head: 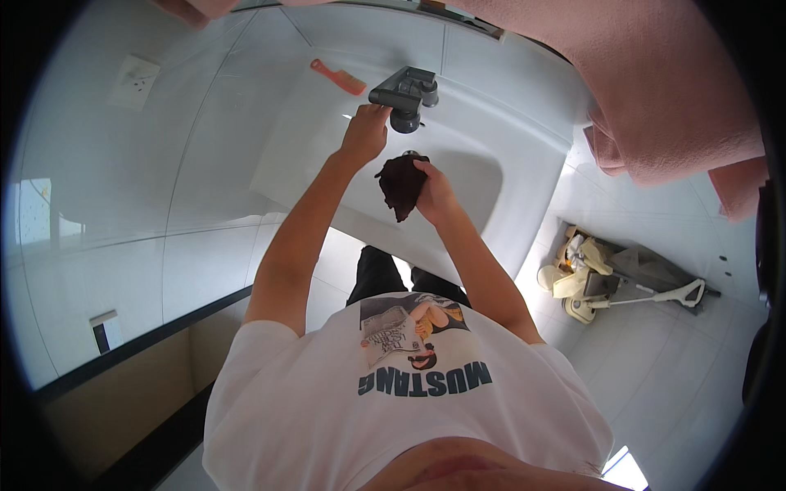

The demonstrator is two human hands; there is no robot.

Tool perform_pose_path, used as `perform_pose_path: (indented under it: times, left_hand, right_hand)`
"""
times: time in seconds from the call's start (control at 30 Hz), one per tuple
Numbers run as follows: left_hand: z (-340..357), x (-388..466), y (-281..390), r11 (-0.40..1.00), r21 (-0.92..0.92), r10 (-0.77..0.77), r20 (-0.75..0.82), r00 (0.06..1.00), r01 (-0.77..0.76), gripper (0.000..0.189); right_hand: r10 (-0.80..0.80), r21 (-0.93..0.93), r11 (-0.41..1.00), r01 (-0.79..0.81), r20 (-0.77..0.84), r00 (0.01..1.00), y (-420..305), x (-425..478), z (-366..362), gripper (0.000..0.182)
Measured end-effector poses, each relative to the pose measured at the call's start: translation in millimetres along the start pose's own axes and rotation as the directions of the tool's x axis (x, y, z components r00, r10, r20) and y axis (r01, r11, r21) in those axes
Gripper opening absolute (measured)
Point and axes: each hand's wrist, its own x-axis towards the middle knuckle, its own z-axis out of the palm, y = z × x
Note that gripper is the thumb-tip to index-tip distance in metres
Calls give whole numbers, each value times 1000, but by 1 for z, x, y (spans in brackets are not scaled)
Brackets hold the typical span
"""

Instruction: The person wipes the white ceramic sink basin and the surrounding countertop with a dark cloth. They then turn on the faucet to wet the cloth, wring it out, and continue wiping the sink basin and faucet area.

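Observation:
Over the white washbasin (pixel 485 202), my right hand (pixel 437 193) holds a dark, crumpled cloth (pixel 402 184) between thumb and fingers, just below the basin's metal drain fitting in the picture. My left hand (pixel 367 135) reaches up to the dark grey faucet (pixel 396 98), its fingertips at the left end of the faucet's lever; whether they grip it is hard to tell. No stream of water can be made out. A pink comb (pixel 339 77) lies on the basin's ledge, left of the faucet.
Pink towels (pixel 663 92) hang at the upper right, close to the camera. On the floor at the right stand a bin with rubbish (pixel 577 258) and a white long-handled cleaning tool (pixel 657 297). A tiled wall with a socket (pixel 135 81) rises at the left.

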Motion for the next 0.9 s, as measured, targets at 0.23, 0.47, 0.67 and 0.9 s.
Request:
perform_pose_path:
  times: [0.23, 0.47, 0.67, 0.9]
  left_hand:
    - [14, 48, -44, 913, 137, 402, -145, 904, -384, 27]
    - [7, 46, -53, 887, 197, 447, -135, 884, -418, 22]
    - [35, -2, -47, 979, -198, -51, -51, 997, 40, 38]
    - [80, -46, -26, -140, -418, -437, 839, 322, 898, 47]
  right_hand:
    - [-32, -52, 998, 20, -233, 972, -2, 30, -3, 49]
    - [-82, 59, 993, 104, -294, 952, -2, 37, 3, 46]
    - [7, 102, 993, 56, -532, 847, 19, 54, -15, 44]
    - [7, -255, 965, -65, -221, 975, 10, 54, -32, 33]
